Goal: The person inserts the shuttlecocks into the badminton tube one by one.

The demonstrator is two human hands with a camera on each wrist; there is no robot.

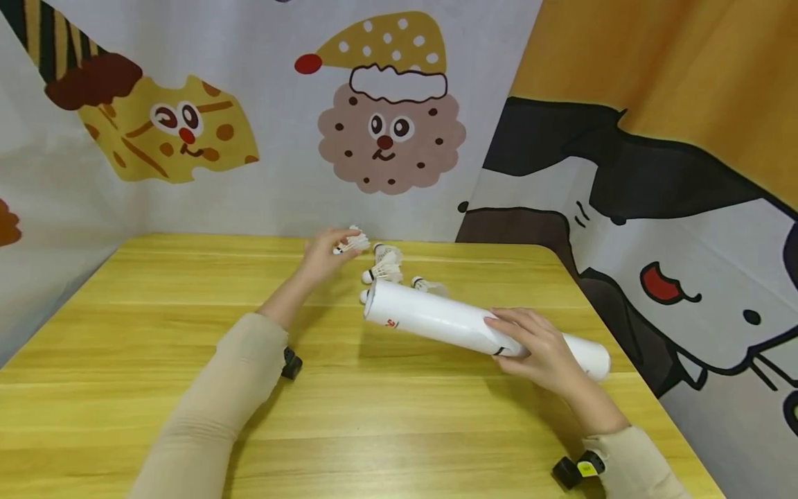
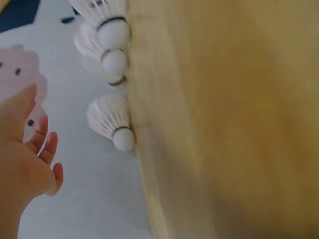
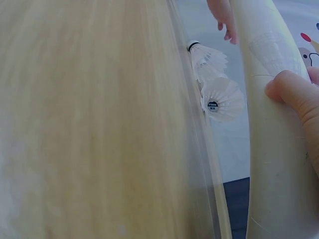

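My right hand (image 1: 539,350) grips a white shuttlecock tube (image 1: 436,315) round its middle, tilted above the table with its left end raised. In the right wrist view the thumb (image 3: 291,94) lies across the tube. At the table's far edge my left hand (image 1: 324,255) is close to a white feather shuttlecock (image 1: 357,241). The left wrist view shows that hand (image 2: 30,154) with its fingers spread loosely, apart from the shuttlecock (image 2: 108,119). Several other shuttlecocks (image 1: 384,267) lie to its right, one (image 1: 430,285) behind the tube. Another is mostly hidden by the tube's left end.
The wooden table (image 1: 187,367) ends at a curtain (image 1: 262,201) with cartoon figures. Its right edge slants past the tube's far end. Each wrist carries a small black device, one (image 1: 291,364) by the left sleeve and one (image 1: 569,473) by the right.
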